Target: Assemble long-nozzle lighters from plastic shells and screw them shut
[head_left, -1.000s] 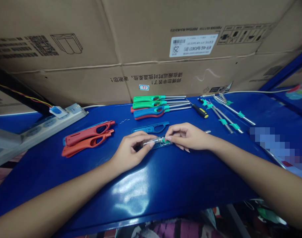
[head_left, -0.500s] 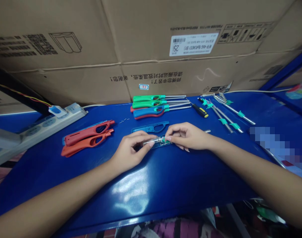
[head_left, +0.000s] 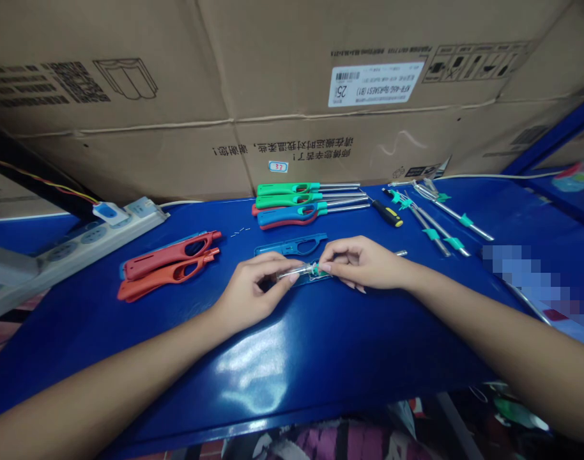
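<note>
My left hand [head_left: 251, 287] is closed on a clear lighter fuel tank [head_left: 296, 271], thumb and fingers along its sides. My right hand [head_left: 354, 263] pinches around a small green trigger piece [head_left: 317, 269] at the tank's right end, partly hidden by the fingertips. Thin white wire loops there. Beneath both hands lies a blue lighter shell half [head_left: 301, 282], mostly covered. A metal tube end [head_left: 402, 253] sticks out beyond my right wrist. Another blue shell half [head_left: 289, 246] rests just behind the hands.
Assembled lighters [head_left: 292, 199] in green, red and blue lie at the back, beside a screwdriver [head_left: 388, 213]. Metal tubes with green triggers [head_left: 430, 220] are at back right. Red and orange shells [head_left: 170, 271] lie left, near a power strip [head_left: 81, 249]. A cardboard box [head_left: 177, 160] stands behind.
Hardly anything differs. Both hands keep the same grip on the tank and trigger piece, and the view has shifted very slightly.
</note>
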Motion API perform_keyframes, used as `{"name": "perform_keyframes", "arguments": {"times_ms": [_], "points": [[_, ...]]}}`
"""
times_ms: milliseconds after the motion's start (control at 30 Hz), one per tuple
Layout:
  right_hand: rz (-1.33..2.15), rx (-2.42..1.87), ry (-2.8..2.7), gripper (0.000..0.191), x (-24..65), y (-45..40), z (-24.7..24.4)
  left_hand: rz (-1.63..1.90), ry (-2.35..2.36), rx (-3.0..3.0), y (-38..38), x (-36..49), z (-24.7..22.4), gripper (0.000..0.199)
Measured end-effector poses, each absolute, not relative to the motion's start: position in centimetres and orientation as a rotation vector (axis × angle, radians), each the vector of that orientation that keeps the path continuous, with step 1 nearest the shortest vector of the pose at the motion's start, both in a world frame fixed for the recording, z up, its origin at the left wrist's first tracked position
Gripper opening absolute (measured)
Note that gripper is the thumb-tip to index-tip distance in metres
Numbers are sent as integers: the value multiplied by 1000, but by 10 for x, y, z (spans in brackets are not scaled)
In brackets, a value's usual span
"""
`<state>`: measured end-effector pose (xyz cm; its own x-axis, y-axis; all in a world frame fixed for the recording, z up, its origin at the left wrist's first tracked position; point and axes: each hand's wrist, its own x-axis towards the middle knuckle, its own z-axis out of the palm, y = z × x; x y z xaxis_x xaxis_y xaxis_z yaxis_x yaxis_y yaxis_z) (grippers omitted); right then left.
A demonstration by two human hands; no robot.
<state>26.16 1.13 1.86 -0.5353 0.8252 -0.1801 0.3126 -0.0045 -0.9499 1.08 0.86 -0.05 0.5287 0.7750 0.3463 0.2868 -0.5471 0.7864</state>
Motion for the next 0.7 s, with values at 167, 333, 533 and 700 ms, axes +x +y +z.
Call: {"name": "perform_keyframes", "arguments": {"times_ms": [167, 333, 533, 700], "points": [[1572, -1177, -1835, 26, 262, 11, 19, 920, 860, 2103, 9, 11, 0, 22], [1571, -1172, -1834, 28, 262, 12, 17, 924, 859, 2100, 9, 12, 0, 22], [1561, -1150, -1846, 25, 261, 12, 16, 939, 847, 2145, 7, 12, 1, 21], [1562, -1154, -1843, 26, 261, 11, 17, 928, 844, 2174, 7, 12, 0, 22]]}}
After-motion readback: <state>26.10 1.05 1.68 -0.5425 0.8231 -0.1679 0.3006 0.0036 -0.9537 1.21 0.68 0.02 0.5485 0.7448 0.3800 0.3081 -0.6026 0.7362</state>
